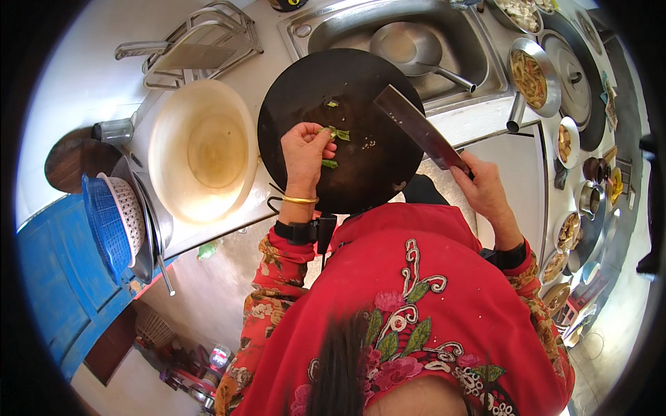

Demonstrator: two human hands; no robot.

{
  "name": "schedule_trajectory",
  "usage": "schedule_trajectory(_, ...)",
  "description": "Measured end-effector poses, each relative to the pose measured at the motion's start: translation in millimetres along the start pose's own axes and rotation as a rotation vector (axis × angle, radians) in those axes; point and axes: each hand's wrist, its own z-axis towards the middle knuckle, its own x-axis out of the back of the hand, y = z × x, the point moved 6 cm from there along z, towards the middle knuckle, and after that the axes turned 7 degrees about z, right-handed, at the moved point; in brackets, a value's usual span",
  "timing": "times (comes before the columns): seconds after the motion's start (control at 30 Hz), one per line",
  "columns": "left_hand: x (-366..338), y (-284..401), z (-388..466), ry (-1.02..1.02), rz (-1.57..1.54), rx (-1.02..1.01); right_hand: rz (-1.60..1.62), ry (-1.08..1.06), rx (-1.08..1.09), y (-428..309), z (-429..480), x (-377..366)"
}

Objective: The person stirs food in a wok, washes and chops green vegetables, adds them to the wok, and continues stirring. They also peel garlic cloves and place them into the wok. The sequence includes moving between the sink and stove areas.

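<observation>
My left hand [311,151] pinches small pieces of a green vegetable [338,133] between thumb and fingertips above a round, dark cutting board [364,177]. More green bits lie on the board, one just below the fingers [329,164] and one farther up [332,104]. Tiny pale crumbs are scattered near the board's middle. In my right hand [479,182] is the handle of a cleaver [416,126], its broad blade slanting up and left over the board's right side. The blade carries a few small specks.
A large cream basin [156,140] stands left of the board. Behind it is a metal rack [229,57]. A steel sink [359,15] holds a wok-shaped pan [400,44]. Right of it are a pan of cooked food [552,93] and several dishes. Colanders [106,223] lean at far left.
</observation>
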Motion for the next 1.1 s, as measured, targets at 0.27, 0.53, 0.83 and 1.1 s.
schedule_trajectory(0.27, 8, 9, -5, 0.048, 0.005, -0.077, -0.007, -0.023, 0.019, 0, 6, -5)
schedule_trajectory(0.53, 16, 6, 6, 0.198, 0.382, -0.152, -0.036, -0.06, 0.022, -4, 10, -8)
schedule_trajectory(0.83, 23, 6, 9, 0.068, 0.378, -0.109, 0.003, -0.079, 0.009, -3, 9, -14)
schedule_trajectory(1.1, 35, 22, -33, 0.364, 0.886, -0.557, 0.006, -0.12, 0.008, -12, 9, -23)
